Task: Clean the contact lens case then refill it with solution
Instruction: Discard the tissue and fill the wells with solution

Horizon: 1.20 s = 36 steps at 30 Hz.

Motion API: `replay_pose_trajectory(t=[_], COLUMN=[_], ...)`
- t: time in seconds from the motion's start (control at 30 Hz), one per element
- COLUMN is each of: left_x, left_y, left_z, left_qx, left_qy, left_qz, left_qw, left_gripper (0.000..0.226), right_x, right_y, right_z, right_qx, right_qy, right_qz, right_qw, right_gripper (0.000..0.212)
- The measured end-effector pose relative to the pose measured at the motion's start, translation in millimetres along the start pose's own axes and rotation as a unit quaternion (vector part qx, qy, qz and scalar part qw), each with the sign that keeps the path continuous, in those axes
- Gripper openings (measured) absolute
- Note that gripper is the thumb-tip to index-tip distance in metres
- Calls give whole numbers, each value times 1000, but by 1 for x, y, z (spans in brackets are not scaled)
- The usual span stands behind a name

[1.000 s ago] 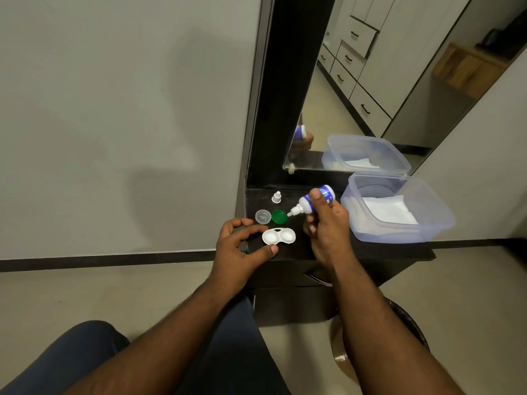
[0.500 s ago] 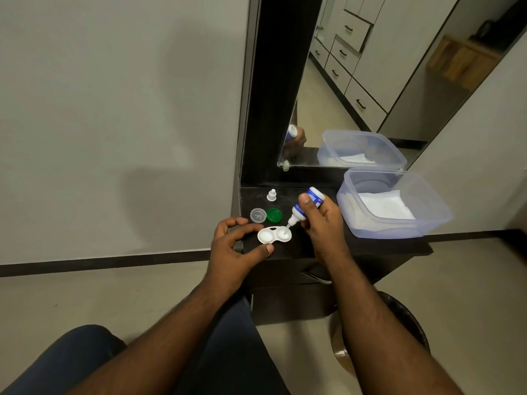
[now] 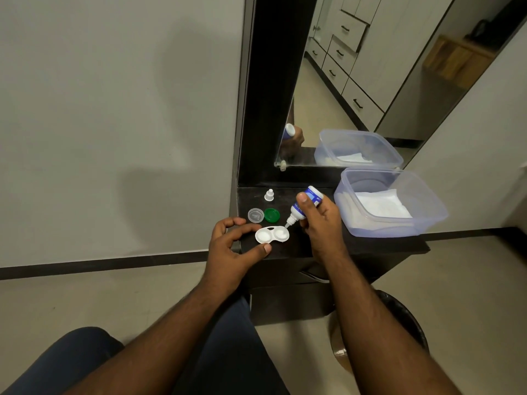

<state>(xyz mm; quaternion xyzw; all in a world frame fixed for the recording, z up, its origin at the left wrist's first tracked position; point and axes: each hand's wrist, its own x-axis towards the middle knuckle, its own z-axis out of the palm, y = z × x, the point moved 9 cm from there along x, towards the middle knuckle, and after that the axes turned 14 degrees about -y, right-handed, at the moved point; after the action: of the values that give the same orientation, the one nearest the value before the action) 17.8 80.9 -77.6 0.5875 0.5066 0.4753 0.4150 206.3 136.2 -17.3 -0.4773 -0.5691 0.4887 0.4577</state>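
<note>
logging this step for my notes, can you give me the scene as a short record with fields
left hand: left hand pinches the white plastic two-well contact lens case on the dark shelf
right hand: right hand grips the small blue-and-white solution bottle, tilted, nozzle at the case's right well
caps: clear round cap and green round cap lie off, behind the case
bottle cap: small white cap stands apart
container: translucent plastic tub with white tissue, at right
</note>
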Motion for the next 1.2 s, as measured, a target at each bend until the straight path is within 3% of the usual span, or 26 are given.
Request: replay_pose_trajectory(t=[1.2], left_x=[-1], left_y=[3], left_z=[-2], left_qx=[2], left_qy=[16], left_qz=[14], left_qw=[1000], left_gripper=[37], right_x=[-2], right_y=[0], right_z=[-2], right_qx=[10], right_qy=[0], right_qz=[-19], right_qw=[1000], right_gripper=[7])
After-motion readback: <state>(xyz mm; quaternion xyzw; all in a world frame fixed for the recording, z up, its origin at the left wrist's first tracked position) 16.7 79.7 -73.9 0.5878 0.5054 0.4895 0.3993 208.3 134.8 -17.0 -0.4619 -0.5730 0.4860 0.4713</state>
